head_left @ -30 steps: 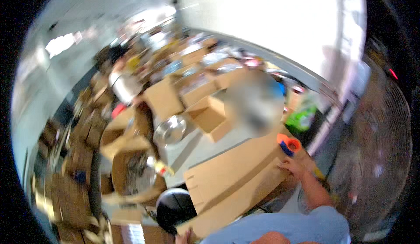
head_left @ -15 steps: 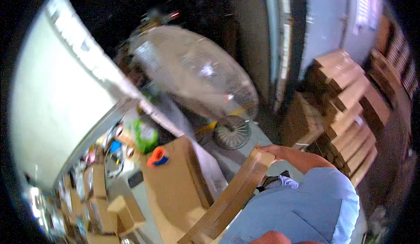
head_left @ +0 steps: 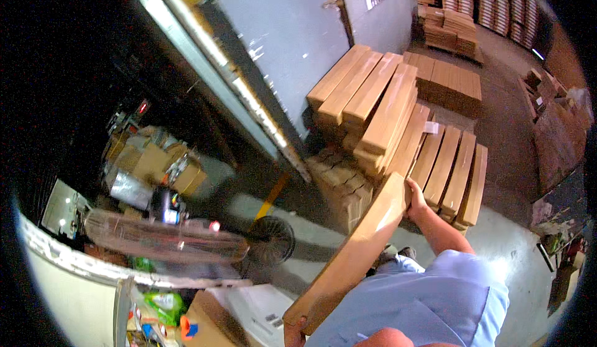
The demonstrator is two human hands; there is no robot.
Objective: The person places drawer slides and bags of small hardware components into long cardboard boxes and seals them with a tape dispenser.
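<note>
A long, narrow cardboard box (head_left: pixel 354 250) runs slantwise in front of my body, held off the floor by both hands. My right hand (head_left: pixel 416 199) is closed around its far right end. At the lower left end, my left hand (head_left: pixel 295 331) grips the box; most of its fingers are hidden beneath or cut off by the picture's edge. Just beyond the far end stand piled long cardboard boxes (head_left: pixel 376 95), with a row of similar boxes (head_left: pixel 443 166) beside my right hand.
Behind the piles is a grey door (head_left: pixel 283 30). A round-grilled fan (head_left: pixel 272 240) stands to the left. Lower left, a carton (head_left: pixel 211 319) carries an orange tape dispenser (head_left: pixel 185 327) beside a green bag (head_left: pixel 165 306). More stacked cartons (head_left: pixel 451 30) and a wooden panel (head_left: pixel 563 142) lie right.
My view has swung right, toward the stacked boxes. The held box has moved along with me, away from the large carton and up to the piles. Both hands keep hold.
</note>
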